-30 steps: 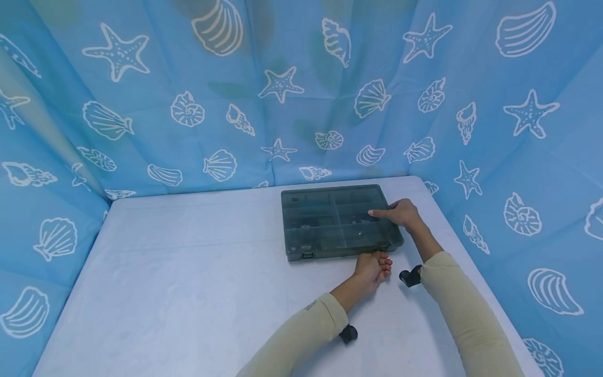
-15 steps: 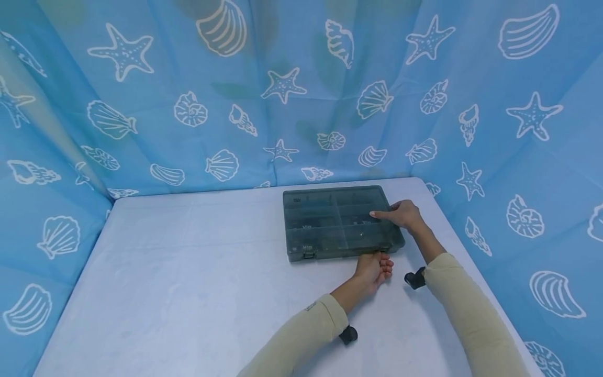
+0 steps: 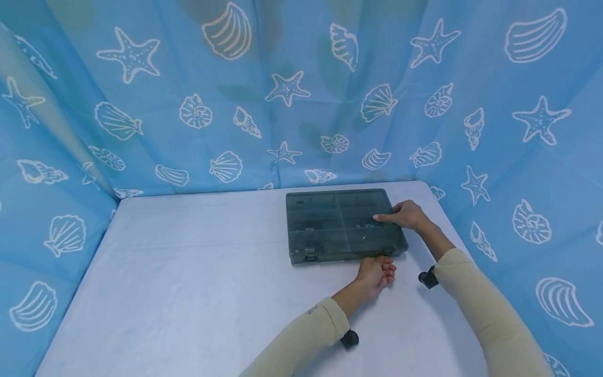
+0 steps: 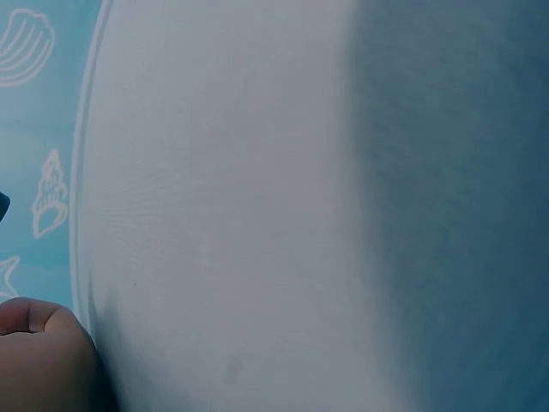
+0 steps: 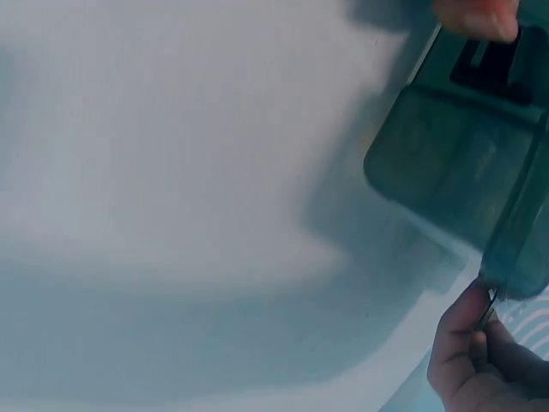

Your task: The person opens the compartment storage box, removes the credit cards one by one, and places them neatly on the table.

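A dark translucent compartment box (image 3: 346,225) lies on the white table with its lid down. Dividers and small printed marks show through the lid. My right hand (image 3: 408,214) grips the box's right side, its thumb lying on top of the lid. At the front edge, my left hand (image 3: 375,273) touches the box near the right-hand latch (image 3: 387,250), its fingers bent toward the right. The right wrist view shows a fingertip (image 5: 480,19) close to the dark latch, while my right hand pinches the box's edge below. Whether the left hand pinches the latch is hidden.
Blue curtains (image 3: 287,120) with white shell and starfish prints stand around the white tabletop (image 3: 198,283) at the back and sides. Another front latch (image 3: 311,257) sits left on the box. Small black devices (image 3: 349,339) hang at both sleeve cuffs.
The head view has shifted slightly, so everything appears a little farther right and lower. The right forearm has swung slightly outward. Both hands stay at the same places on the box, its lid still down.
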Tool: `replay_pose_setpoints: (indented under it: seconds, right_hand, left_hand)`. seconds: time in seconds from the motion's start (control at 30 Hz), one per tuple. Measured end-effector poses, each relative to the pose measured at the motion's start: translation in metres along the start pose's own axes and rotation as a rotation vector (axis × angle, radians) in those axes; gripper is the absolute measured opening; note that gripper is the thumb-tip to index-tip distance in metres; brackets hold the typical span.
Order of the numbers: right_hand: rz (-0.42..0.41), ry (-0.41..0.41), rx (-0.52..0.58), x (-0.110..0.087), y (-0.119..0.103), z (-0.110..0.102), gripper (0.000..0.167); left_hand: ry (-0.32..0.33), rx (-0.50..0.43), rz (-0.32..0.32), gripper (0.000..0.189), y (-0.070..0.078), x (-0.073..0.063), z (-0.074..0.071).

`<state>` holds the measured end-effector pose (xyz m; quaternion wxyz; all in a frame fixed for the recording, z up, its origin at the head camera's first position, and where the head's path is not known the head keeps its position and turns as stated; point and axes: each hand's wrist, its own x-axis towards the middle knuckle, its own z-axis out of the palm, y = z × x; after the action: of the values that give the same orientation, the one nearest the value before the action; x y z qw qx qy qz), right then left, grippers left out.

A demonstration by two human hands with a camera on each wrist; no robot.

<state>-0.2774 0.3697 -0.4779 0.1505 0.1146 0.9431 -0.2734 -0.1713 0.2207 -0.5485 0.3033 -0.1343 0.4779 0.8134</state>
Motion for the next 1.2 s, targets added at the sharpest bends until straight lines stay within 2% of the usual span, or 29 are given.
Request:
replay_pose_setpoints:
  seconds: [0.17,0.33,0.47,0.53,0.63,0.7,0.77,0.87,0.97,1.03,1.1,1.2]
  right_hand:
    - [-0.046,-0.012,-0.051,0.003,-0.001,-0.002,0.110]
    - [-0.050,-0.023,-0.053,0.006,-0.003,-0.002,0.111]
    - [-0.044,-0.036,-0.042,0.007,-0.003,-0.001,0.114]
    - [-0.042,-0.040,-0.039,0.008,-0.003,-0.001,0.114]
    - [-0.032,-0.034,-0.041,0.008,0.000,-0.001,0.114]
    - [-0.028,-0.027,-0.049,0.007,0.004,-0.001,0.111]
    - [-0.038,-0.025,-0.057,0.005,0.007,-0.002,0.107]
    - [-0.057,-0.032,-0.058,-0.003,0.009,-0.003,0.108]
    - [-0.060,-0.031,-0.027,-0.012,0.009,-0.008,0.110]
    - [-0.042,-0.033,-0.003,-0.017,0.008,-0.012,0.107]
    - [-0.030,-0.032,0.013,-0.021,0.009,-0.017,0.101]
    - [-0.025,-0.052,0.033,-0.025,0.011,-0.023,0.092]
  left_hand:
    - [-0.013,0.007,0.004,0.026,-0.001,0.001,-0.001]
    - [-0.001,0.013,0.003,0.026,0.002,-0.001,-0.002]
    - [-0.017,-0.007,-0.047,0.025,0.011,-0.007,-0.007]
    - [-0.054,0.002,-0.095,0.024,0.021,-0.012,-0.013]
    - [-0.168,0.089,-0.168,0.030,0.042,-0.023,-0.025]
    - [-0.259,0.171,-0.191,0.034,0.057,-0.030,-0.034]
    - [-0.343,0.263,-0.182,0.038,0.073,-0.038,-0.044]
    - [-0.423,0.394,-0.099,0.040,0.101,-0.050,-0.066]
    - [-0.413,0.492,0.054,0.040,0.132,-0.061,-0.092]
    - [-0.354,0.545,0.162,0.039,0.152,-0.067,-0.111]
    - [-0.255,0.588,0.254,0.037,0.169,-0.071,-0.129]
    - [-0.083,0.644,0.331,0.035,0.187,-0.074,-0.152]
